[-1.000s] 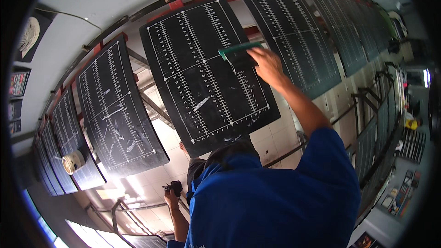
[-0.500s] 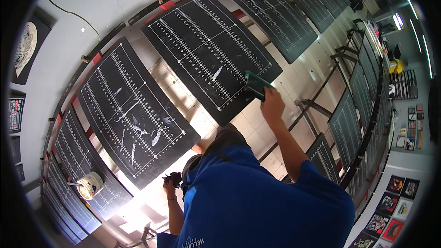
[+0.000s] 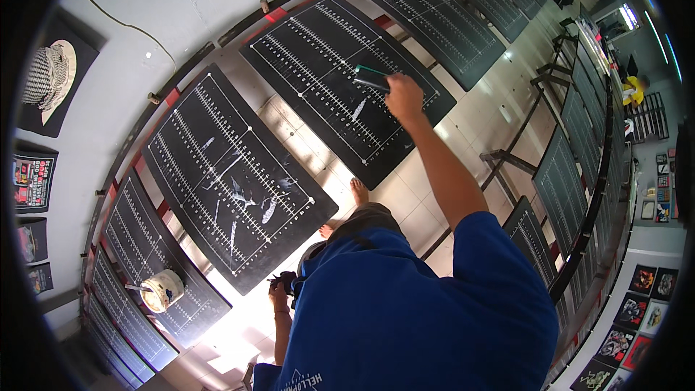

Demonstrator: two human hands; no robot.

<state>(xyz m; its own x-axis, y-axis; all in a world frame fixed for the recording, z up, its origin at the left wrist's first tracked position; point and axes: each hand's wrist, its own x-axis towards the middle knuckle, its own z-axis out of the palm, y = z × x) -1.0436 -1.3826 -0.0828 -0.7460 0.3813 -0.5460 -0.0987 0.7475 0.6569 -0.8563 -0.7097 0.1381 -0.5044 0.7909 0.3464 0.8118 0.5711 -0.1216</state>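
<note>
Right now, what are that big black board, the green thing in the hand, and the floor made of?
The black board looks like a flat, rigid panel with a matte dark coat, maybe painted wood or metal; white ruler lines and pale smears sit on it. The green tool in the right hand looks like smooth plastic or rubber, too small to tell. The floor looks like glossy pale ceramic tile, with grout lines.

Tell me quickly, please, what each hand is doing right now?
Left hand: closed on a small dark object, low by the hip.
Right hand: closed on a green-handled scraper, held against a black gridded board.
</note>
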